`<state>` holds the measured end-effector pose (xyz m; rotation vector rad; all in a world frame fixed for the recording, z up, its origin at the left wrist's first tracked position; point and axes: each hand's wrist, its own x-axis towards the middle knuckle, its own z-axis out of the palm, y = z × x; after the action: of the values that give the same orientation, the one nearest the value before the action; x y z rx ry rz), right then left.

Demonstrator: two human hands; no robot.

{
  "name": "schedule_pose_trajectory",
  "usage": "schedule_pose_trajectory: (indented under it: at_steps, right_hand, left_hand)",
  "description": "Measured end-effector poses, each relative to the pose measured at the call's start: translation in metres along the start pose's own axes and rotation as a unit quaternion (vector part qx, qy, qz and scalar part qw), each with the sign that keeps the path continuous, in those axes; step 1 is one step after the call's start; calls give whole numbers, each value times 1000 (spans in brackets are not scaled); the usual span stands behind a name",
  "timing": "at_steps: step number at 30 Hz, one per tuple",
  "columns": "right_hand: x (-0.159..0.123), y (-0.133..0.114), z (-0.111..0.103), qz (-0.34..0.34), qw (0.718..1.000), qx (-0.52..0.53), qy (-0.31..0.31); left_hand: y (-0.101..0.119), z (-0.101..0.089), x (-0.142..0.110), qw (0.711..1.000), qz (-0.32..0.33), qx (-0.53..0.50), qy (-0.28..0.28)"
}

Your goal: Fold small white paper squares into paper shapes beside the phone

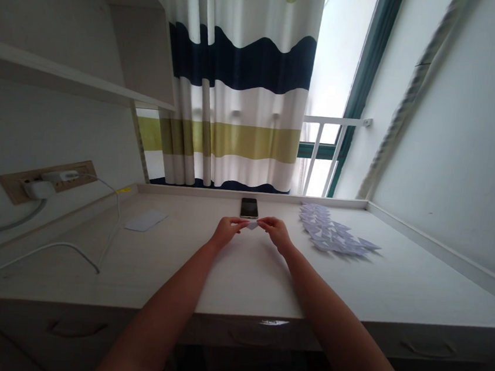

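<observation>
Between my two hands is a small piece of folded white paper (253,225), pinched at both ends. My left hand (225,230) closes its thumb and fingers on the left end. At the right end, my right hand (276,232) grips it the same way. Just beyond the paper lies a dark phone (249,208), flat on the desk. To the right spreads a pile of folded white paper pieces (335,233), several overlapping in rows. A flat stack of white paper (144,220) rests to the left of my hands.
The white desk (246,285) has a raised back edge and drawers below. A white cable (113,224) runs across its left side from a wall socket (47,179) with plugs in it. A striped curtain (247,103) hangs behind, beside a window. Shelves (73,73) jut out at upper left.
</observation>
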<state>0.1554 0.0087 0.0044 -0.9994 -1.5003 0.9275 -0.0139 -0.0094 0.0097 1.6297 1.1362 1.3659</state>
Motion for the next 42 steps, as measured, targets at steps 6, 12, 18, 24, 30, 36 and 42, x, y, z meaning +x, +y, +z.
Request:
schedule_pose_trajectory:
  at_steps: [6, 12, 18, 24, 30, 36, 42]
  right_hand:
    - [-2, 0, 1, -16, 999, -8, -37]
    - [-3, 1, 3, -58, 992, -89, -65]
    - [-5, -2, 3, -66, 986, -130, -82]
    - [-6, -1, 6, -77, 979, -167, -85]
    - [-4, 5, 5, -80, 980, -162, -86]
    - [-6, -1, 4, -64, 987, -125, -76]
    - [-3, -2, 1, 28, 997, 17, -69]
  left_hand:
    - [-5, 0, 2, 1000, -17, -6, -16]
    - [-4, 0, 0, 998, 4, 52, -31]
    - [-4, 1, -2, 994, 0, 94, -58]
    - [-11, 1, 0, 990, 14, 103, -95]
    - [-10, 0, 0, 987, 40, 135, -83]
    - [-6, 0, -1, 986, 43, 142, -76]
    - [-6, -1, 1, 994, 35, 84, -55]
